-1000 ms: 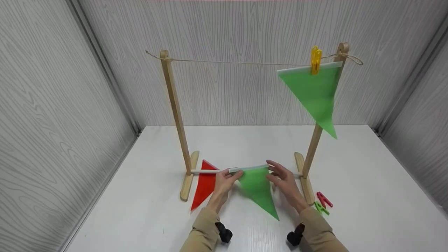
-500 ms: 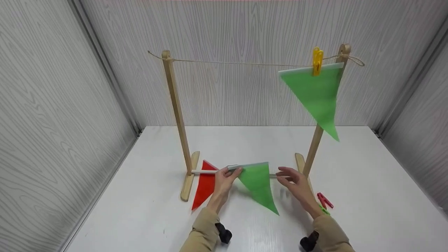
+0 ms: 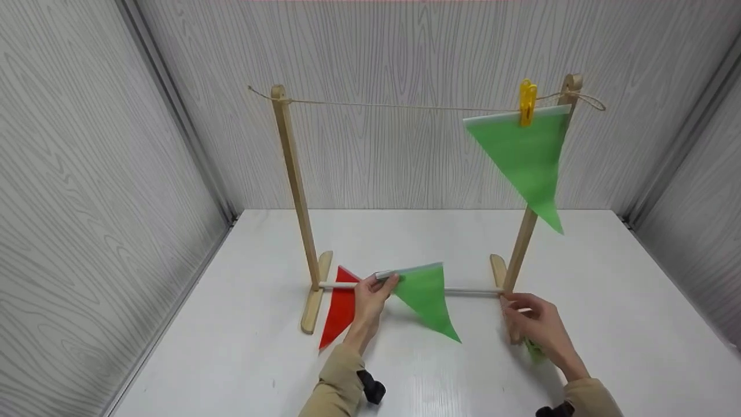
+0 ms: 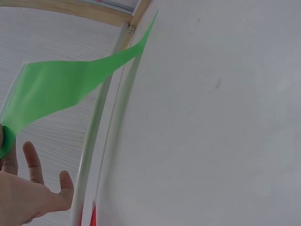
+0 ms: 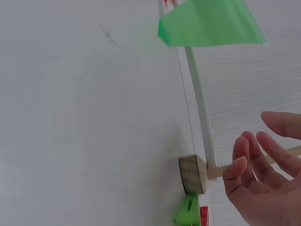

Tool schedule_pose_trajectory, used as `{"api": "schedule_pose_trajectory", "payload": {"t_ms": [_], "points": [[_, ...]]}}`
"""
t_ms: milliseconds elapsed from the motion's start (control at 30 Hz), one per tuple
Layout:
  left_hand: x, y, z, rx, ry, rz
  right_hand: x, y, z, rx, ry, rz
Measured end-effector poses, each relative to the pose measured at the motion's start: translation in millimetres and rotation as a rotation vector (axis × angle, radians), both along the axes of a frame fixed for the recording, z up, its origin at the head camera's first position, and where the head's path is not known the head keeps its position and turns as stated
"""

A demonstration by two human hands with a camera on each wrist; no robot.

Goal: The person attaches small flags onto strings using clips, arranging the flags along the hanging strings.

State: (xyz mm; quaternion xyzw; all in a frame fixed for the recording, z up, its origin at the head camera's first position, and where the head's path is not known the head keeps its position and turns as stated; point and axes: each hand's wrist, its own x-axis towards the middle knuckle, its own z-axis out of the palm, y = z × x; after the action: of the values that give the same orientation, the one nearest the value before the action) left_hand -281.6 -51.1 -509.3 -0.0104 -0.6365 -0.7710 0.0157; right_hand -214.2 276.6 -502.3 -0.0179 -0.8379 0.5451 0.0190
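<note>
My left hand (image 3: 369,301) pinches the white-edged top corner of a green triangular pennant (image 3: 427,292), thumb in front. The pennant's point droops to the right; in the left wrist view its green cloth (image 4: 56,84) spreads out from the fingers. My right hand (image 3: 541,324) is over the stand's right foot with nothing in its loosely bent fingers (image 5: 240,167). Below it lies a green clothespin (image 3: 534,350), partly hidden by the hand. A red clothespin (image 5: 204,215) shows beside the green one in the right wrist view.
A string (image 3: 370,105) runs between two wooden posts (image 3: 295,185). Near its right end, a yellow clothespin (image 3: 527,104) holds another green pennant (image 3: 521,150). A red pennant (image 3: 340,315) lies by the left foot, across the white crossbar (image 3: 472,291). Panels wall the table.
My right hand has let go of the green pennant's right side and moved right, over the clothespins. The left hand keeps its pinch, and the pennant's free end has risen slightly.
</note>
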Motion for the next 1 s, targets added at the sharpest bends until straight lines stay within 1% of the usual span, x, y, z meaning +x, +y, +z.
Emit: {"api": "schedule_pose_trajectory", "payload": {"t_ms": [133, 267, 367, 500, 600, 800, 1000], "points": [[1.9, 0.2, 1.1, 0.006, -0.005, -0.006, 6.5, 15.6, -1.0, 0.047, -0.071, -0.032], [3.4, 0.3, 1.3, 0.011, -0.017, -0.020, 12.6, 29.6, -4.4, 0.109, -0.121, -0.029], [3.5, 0.2, 0.3, 0.007, -0.019, -0.029, 16.2, 40.2, -6.4, 0.161, -0.176, -0.035], [2.4, -0.2, -1.0, 0.005, -0.014, -0.027, 18.7, 52.6, -7.3, 0.231, -0.267, -0.025], [1.3, -0.1, -1.7, 0.007, -0.013, -0.022, 19.5, 58.0, -8.2, 0.273, -0.310, 0.002], [0.0, 0.7, -1.9, 0.011, -0.016, -0.019, 21.1, 58.7, -11.7, 0.376, -0.344, 0.041], [0.3, 0.8, -1.7, 0.005, -0.029, -0.012, 23.2, 55.9, -12.5, 0.424, -0.336, 0.047]]}}
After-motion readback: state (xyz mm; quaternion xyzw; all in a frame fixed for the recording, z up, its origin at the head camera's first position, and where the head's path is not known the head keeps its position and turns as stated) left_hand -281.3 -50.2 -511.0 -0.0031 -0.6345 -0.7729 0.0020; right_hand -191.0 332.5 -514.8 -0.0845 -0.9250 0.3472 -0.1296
